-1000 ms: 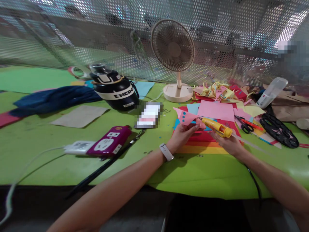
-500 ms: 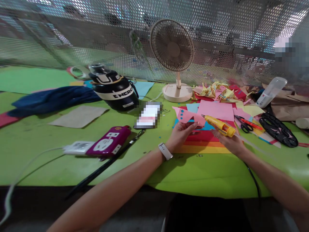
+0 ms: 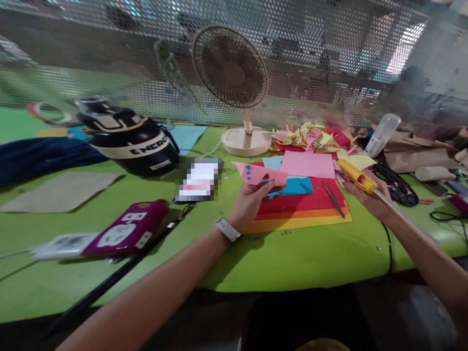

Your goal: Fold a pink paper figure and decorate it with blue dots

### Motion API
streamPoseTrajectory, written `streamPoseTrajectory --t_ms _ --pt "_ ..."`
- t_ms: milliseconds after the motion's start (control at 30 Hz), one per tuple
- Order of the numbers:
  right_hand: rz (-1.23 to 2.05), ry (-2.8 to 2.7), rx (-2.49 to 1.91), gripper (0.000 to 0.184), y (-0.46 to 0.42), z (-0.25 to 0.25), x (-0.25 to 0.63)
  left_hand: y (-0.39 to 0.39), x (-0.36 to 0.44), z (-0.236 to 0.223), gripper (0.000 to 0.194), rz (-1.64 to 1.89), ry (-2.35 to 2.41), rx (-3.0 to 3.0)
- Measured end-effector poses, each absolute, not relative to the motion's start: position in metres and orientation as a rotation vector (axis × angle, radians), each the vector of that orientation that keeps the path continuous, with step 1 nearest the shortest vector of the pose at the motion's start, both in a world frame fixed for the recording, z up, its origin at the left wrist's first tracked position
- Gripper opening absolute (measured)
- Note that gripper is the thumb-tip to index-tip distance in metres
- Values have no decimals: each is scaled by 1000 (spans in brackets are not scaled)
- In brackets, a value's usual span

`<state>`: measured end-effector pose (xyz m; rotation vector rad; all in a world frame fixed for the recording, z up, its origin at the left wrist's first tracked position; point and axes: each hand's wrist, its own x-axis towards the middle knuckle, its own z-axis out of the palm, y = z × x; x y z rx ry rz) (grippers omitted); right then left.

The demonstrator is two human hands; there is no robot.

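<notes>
My left hand (image 3: 252, 200) pinches a pink paper cutout (image 3: 261, 174) with small blue diamonds along its left end. The cutout is held above a stack of coloured sheets, with a blue sheet (image 3: 298, 186) over a red sheet (image 3: 310, 200) and orange ones below. Off to the right, my right hand (image 3: 371, 200) grips a yellow glue gun (image 3: 356, 175), its nozzle pointing up and left, apart from the cutout. A clear glue stick (image 3: 389, 201) sticks out of its back end. Metal tweezers (image 3: 334, 199) lie on the red sheet.
Behind the sheets stand a small fan (image 3: 246, 141) and a heap of paper scraps (image 3: 310, 136). A black bottle (image 3: 135, 146), a phone (image 3: 199, 180) and a purple power strip (image 3: 126, 229) are on the left. A clear bottle (image 3: 383, 134) and a black tray (image 3: 395, 185) sit at right.
My right hand has drawn the glue gun away to the right, so its nozzle has left the pink cutout. The tweezers have come into sight. My view has turned right.
</notes>
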<state>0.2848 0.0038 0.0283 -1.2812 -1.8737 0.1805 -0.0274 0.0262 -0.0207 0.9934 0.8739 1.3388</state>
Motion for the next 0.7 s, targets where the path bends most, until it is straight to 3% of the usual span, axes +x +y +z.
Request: streamPoseTrajectory --t_ms 133,233,567,700 --pt "-215 -1996 -1554 32 -3 1 353 27 -26 -18 41 1363 919 981" --pt "-312 -2064 -1695 38 -3 -19 394 26 -24 -14 42 1366 938 977" --pt "-153 -1970 -1913 64 -3 -17 449 30 -29 -18 36 1390 931 1012" --pt "-36 -1926 -1928 66 -5 -14 458 30 -28 -18 34 1393 938 1007"
